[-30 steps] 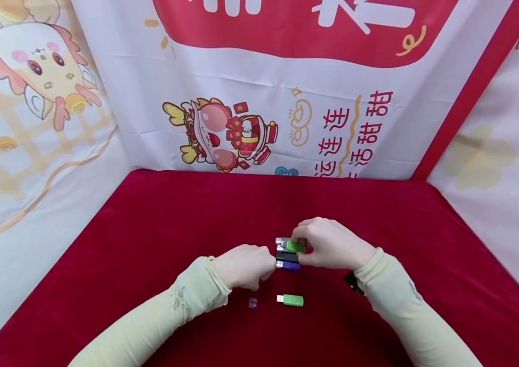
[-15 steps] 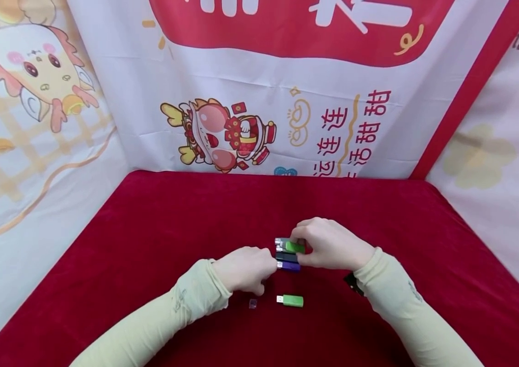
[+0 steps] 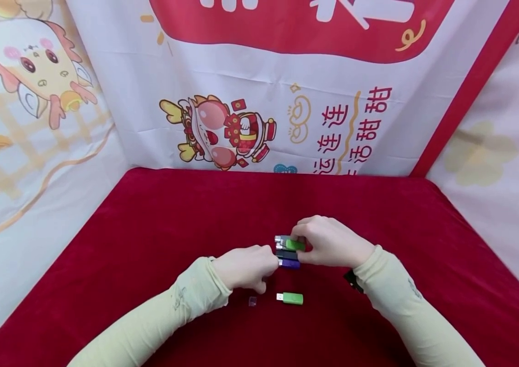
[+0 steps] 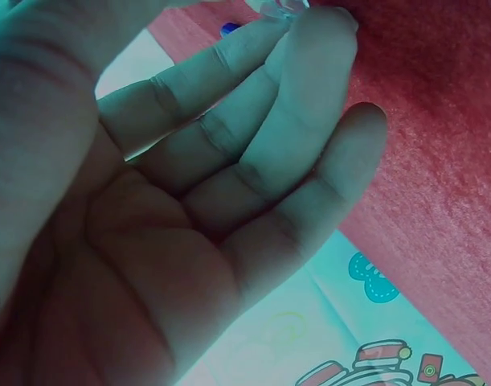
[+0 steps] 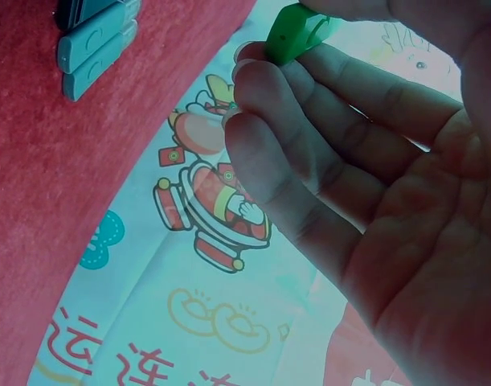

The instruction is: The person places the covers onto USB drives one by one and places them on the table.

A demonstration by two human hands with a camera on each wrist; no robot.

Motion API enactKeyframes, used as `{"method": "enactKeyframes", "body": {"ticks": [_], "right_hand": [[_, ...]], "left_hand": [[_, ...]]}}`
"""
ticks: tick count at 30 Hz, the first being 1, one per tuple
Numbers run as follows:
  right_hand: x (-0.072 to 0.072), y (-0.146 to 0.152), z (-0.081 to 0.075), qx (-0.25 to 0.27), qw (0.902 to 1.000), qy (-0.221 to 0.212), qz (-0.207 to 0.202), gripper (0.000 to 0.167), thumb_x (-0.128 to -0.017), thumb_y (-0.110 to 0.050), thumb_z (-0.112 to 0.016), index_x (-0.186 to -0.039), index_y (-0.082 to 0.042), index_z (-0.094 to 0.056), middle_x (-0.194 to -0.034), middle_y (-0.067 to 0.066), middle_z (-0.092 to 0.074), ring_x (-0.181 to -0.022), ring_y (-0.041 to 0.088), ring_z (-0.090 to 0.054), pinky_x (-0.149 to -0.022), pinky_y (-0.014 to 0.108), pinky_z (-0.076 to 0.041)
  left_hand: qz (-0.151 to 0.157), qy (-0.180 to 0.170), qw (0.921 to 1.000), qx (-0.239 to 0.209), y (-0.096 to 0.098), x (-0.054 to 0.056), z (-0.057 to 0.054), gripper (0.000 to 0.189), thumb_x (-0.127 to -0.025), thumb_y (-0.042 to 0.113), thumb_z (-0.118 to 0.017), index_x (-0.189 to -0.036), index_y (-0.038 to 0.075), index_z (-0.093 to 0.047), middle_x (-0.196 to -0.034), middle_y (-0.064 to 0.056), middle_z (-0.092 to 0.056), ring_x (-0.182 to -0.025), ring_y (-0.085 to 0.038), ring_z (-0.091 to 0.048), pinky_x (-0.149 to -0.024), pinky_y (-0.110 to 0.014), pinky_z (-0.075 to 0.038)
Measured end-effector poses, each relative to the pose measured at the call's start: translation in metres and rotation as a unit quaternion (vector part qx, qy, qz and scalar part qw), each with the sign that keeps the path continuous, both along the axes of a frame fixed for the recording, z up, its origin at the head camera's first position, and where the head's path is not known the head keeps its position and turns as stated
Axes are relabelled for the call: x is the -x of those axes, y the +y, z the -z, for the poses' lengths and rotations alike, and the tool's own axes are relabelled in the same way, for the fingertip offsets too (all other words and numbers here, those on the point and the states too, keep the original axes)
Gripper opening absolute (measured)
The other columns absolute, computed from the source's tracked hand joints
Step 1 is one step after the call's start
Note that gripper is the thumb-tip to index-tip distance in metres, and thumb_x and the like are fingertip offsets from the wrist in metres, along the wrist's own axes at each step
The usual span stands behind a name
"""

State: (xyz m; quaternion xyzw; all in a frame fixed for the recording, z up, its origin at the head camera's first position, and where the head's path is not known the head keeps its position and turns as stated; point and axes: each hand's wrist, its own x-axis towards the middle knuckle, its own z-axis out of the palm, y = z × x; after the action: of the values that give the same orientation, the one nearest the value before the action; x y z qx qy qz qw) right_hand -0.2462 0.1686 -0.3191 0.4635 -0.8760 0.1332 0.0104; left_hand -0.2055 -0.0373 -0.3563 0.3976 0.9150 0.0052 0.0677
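My right hand (image 3: 330, 242) pinches a green USB stick (image 5: 297, 32) between thumb and fingers, held above a row of USB sticks. My left hand (image 3: 247, 267) is just left of it, pinching a small clear cap (image 4: 284, 8) at its fingertips; in the head view that cap is hidden. The row includes a black USB stick (image 3: 287, 255) and a purple-blue USB stick (image 3: 290, 264), with grey ones (image 5: 96, 44) at the far end. Nearer to me lies another green USB stick (image 3: 292, 298), its metal plug bare and pointing left.
A loose clear cap (image 3: 252, 302) lies on the red cloth (image 3: 186, 219), left of the nearer green stick. Beside the right sleeve shows a small dark object (image 3: 353, 280). Printed white curtains (image 3: 241, 71) stand behind and at both sides.
The left hand has edged slightly right, and its lower fingers have shifted a little. The right hand and its green USB stick stay almost where they were.
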Motion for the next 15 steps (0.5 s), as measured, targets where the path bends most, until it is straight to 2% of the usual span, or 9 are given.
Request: {"method": "enactKeyframes", "body": {"ticks": [5, 9, 13, 15], "right_hand": [[0.0, 0.0, 0.0, -0.001, 1.0, -0.002, 0.008, 0.021, -0.075, -0.019, -0.085, -0.092, -0.014, -0.073, -0.078, -0.009, -0.06, -0.064, 0.007, -0.051, -0.061, 0.023, -0.049], [-0.001, 0.002, 0.0, 0.0, 0.9998, -0.006, 0.018, 0.022, -0.075, -0.02, -0.085, -0.093, -0.015, -0.073, -0.079, -0.009, -0.06, -0.065, 0.007, -0.051, -0.062, 0.023, -0.049], [0.0, 0.002, -0.002, -0.002, 0.9999, 0.002, 0.013, 0.02, -0.076, -0.02, -0.084, -0.092, -0.015, -0.073, -0.078, -0.009, -0.06, -0.065, 0.007, -0.051, -0.061, 0.023, -0.048], [0.001, 0.002, -0.004, -0.003, 0.9999, 0.007, 0.008, 0.02, -0.076, -0.021, -0.084, -0.093, -0.015, -0.073, -0.079, -0.008, -0.061, -0.066, 0.007, -0.051, -0.061, 0.023, -0.048]], "left_hand": [[-0.004, 0.002, 1.0, -0.007, -0.001, 0.001, -0.003, 0.034, -0.069, 0.008, -0.078, -0.053, 0.019, -0.05, -0.052, 0.009, -0.045, -0.047, -0.007, -0.045, -0.045, -0.022, -0.038], [0.003, 0.001, 0.9996, -0.027, -0.005, 0.003, -0.009, 0.031, -0.074, 0.008, -0.075, -0.056, 0.018, -0.051, -0.054, 0.008, -0.045, -0.048, -0.008, -0.045, -0.046, -0.021, -0.038], [0.005, 0.005, 0.9986, -0.053, -0.015, 0.01, -0.02, 0.029, -0.081, 0.01, -0.073, -0.061, 0.017, -0.053, -0.056, 0.008, -0.045, -0.05, -0.008, -0.045, -0.048, -0.02, -0.038], [0.004, 0.02, 0.9978, -0.063, -0.022, 0.014, -0.028, 0.026, -0.082, 0.01, -0.073, -0.064, 0.015, -0.055, -0.057, 0.008, -0.045, -0.053, -0.008, -0.045, -0.05, -0.021, -0.038]]}}
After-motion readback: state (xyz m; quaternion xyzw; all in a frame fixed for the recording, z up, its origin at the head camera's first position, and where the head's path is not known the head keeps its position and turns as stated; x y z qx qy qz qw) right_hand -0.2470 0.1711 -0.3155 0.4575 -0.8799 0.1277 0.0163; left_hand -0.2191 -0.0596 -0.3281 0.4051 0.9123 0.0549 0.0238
